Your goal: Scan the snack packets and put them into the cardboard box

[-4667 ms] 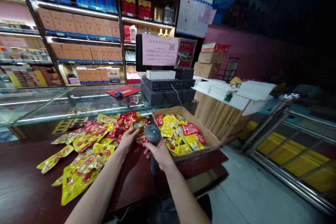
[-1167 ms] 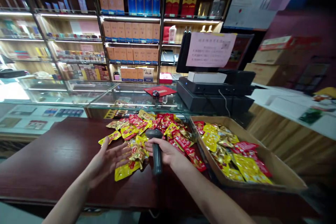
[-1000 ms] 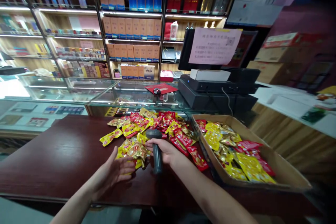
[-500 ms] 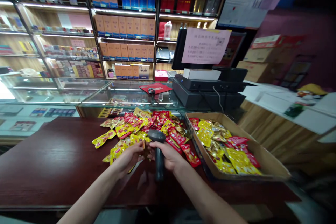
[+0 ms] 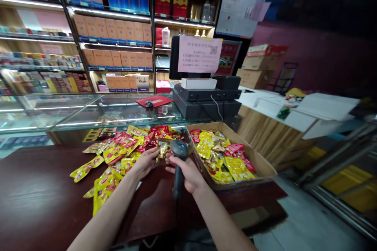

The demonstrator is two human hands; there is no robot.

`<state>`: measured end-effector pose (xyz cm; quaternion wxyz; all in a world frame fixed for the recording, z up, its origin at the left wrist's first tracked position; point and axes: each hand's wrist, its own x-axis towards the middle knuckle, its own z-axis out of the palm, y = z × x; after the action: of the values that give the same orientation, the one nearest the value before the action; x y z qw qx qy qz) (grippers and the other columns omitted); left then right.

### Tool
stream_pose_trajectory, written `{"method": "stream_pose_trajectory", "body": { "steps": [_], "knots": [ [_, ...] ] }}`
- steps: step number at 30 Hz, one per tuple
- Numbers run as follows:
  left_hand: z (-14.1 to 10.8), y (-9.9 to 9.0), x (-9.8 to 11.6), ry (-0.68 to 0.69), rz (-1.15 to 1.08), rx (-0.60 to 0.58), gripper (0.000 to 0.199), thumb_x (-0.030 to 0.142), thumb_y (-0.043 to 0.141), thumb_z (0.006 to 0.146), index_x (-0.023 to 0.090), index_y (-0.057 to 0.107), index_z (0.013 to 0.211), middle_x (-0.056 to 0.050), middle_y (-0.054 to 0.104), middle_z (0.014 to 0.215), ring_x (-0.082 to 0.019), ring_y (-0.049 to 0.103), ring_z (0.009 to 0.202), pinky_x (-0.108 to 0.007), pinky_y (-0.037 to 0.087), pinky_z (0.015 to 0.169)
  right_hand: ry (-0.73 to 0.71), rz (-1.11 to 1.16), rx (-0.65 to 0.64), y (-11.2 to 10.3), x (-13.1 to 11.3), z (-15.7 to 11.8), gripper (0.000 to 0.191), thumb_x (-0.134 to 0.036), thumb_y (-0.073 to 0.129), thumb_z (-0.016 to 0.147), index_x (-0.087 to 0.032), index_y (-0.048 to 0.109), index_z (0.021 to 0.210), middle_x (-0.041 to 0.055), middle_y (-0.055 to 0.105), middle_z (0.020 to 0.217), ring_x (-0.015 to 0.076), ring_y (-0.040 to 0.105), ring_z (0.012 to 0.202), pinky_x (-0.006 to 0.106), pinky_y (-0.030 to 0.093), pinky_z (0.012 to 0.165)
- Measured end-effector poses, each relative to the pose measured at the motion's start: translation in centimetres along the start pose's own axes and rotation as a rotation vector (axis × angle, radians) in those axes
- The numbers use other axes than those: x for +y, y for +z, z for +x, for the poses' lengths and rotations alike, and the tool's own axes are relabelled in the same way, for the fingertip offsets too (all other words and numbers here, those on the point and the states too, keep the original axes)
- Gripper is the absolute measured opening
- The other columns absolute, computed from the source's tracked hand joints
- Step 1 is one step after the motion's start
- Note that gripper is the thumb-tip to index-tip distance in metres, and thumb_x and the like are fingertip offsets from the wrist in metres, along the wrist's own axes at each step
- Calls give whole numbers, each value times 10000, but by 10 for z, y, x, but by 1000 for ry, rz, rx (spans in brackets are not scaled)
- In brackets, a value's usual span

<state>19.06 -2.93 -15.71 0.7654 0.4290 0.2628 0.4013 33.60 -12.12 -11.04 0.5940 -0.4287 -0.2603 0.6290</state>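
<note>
Shop counter, head-worn view looking down at both hands. Right hand: the grip is closed round the handle of a dark grey handheld barcode scanner, head up with its blue-lit window showing, handle angled down toward the counter. Left hand: the grip is part open, fingers curved toward a gold foil sachet held or lying between the two hands, just left of the scanner head. Cannot tell whether the left hand has hold of it or it only rests on the packets below (small, and crowded by the fingers).

Containers: an open cardboard box sits on the counter to the right, holding a loose layer of yellow, gold and red sachets, none spilling over the wall. A heap of similar sachets spreads over the dark red wooden counter, left of and ahead of the hands. The right hand is just beside the box wall.

Beyond: a glass display case carrying a red mat with a computer mouse on it, and stacked black till units under a pink paper notice (text too small to read).
</note>
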Motion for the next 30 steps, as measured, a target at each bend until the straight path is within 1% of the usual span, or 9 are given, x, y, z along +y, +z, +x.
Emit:
{"method": "stream_pose_trajectory", "body": {
  "steps": [3, 6, 11, 13, 16, 21, 24, 27, 30],
  "knots": [
    [13, -5, -8, 22, -13, 58, 216, 162, 646, 771, 140, 657, 986, -81, 690, 952, -135, 643, 797, -214, 492, 731, 8, -126, -49, -5, 4, -3, 345, -355, 764, 586, -126, 653, 818, 75, 677, 864, 158, 649, 691, 263, 524, 562],
    [21, -11, -16, 32, -18, 74, 236, 138, 668, 747, 144, 655, 983, -76, 688, 954, -127, 646, 785, -210, 501, 729, -1, -254, -48, -4, 7, -2, 319, -390, 729, 608, -124, 624, 751, 32, 646, 696, 98, 562, 459, 213, 427, 398],
    [28, -20, -28, 15, -48, 114, 327, 124, 723, 681, 147, 645, 998, -79, 696, 922, -136, 660, 755, -208, 510, 682, -17, -396, -66, 2, 5, 5, 190, -313, 616, 676, -147, 549, 615, -51, 489, 417, 56, 401, 322, 182, 319, 338],
    [30, -20, -30, 11, -62, 122, 355, 127, 732, 671, 145, 645, 1015, -77, 699, 914, -133, 659, 744, -207, 511, 680, -11, -425, -72, 3, 4, 8, 159, -276, 574, 680, -157, 524, 588, -66, 441, 361, 57, 376, 303, 180, 300, 336],
    [29, -16, -29, 9, -81, 135, 367, 119, 736, 663, 150, 651, 1019, -69, 702, 906, -127, 657, 736, -203, 511, 680, -9, -431, -67, 5, 2, 11, 135, -243, 541, 668, -165, 504, 566, -65, 437, 349, 61, 373, 296, 185, 296, 338],
    [26, -7, -23, 43, -42, 97, 210, 153, 722, 686, 110, 678, 887, -83, 701, 856, -137, 651, 707, -216, 515, 665, 1, -412, -40, 4, -1, 10, 130, -237, 547, 656, -166, 502, 558, -61, 448, 356, 67, 379, 304, 196, 323, 346],
    [25, -8, -21, 39, -62, 142, 278, 115, 715, 684, 126, 661, 956, -81, 695, 907, -132, 652, 731, -220, 518, 679, -2, -399, -46, 3, -1, 10, 156, -262, 559, 668, -159, 514, 559, -55, 449, 357, 70, 380, 307, 200, 320, 350],
    [24, -10, -20, 14, -86, 191, 330, 78, 701, 690, 138, 639, 1009, -79, 691, 941, -122, 653, 737, -212, 519, 677, -79, -342, -15, -1, 0, 13, 118, -253, 613, 648, -139, 585, 630, -31, 543, 469, 74, 450, 387, 201, 365, 410],
    [22, -9, -18, -8, -96, 176, 315, 72, 678, 714, 135, 628, 1019, -80, 687, 967, -113, 653, 750, -193, 513, 665, -192, -237, 110, -7, -3, 21, 125, -178, 674, 602, -139, 636, 714, -21, 619, 634, 69, 523, 546, 180, 420, 546]
  ]
}}
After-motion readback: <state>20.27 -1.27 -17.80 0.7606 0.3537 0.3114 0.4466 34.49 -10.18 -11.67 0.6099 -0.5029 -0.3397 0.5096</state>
